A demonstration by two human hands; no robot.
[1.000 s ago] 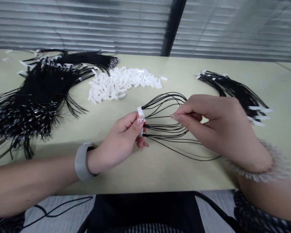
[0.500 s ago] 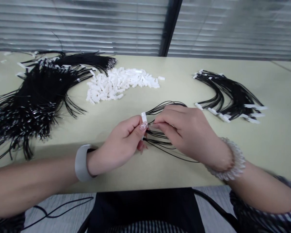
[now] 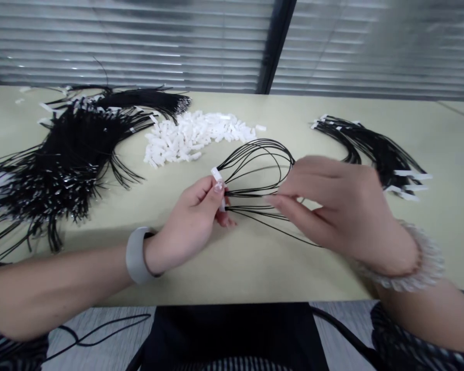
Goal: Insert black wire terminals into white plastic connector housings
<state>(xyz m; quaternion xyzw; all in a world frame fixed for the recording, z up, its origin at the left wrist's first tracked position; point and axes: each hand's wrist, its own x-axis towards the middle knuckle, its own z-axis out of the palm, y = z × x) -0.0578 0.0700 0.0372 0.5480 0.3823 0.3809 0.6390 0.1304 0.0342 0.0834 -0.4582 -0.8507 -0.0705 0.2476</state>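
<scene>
Between thumb and fingers, my left hand (image 3: pixel 199 214) pinches a long white plastic connector (image 3: pixel 217 174) near the middle of the table. Thin black wires (image 3: pixel 251 194) run out of the connector's right side, and the upper ones arch into a loop. My right hand (image 3: pixel 325 201) is closed in a pinch around these wires, to the right of the connector. The far ends of the wires are hidden behind that hand.
A large heap of black wires (image 3: pixel 69 139) with shiny tips lies on the left. Behind my hands is a pile of loose white connectors (image 3: pixel 193 136). Wire bundles with white connectors (image 3: pixel 382 154) lie at the right. Window blinds (image 3: pixel 119 41) stand behind the table (image 3: pixel 224 273).
My right hand has moved away from the connector to the right, along the wires. The wires now show a wider upper loop. My left hand has shifted slightly left, still holding the connector.
</scene>
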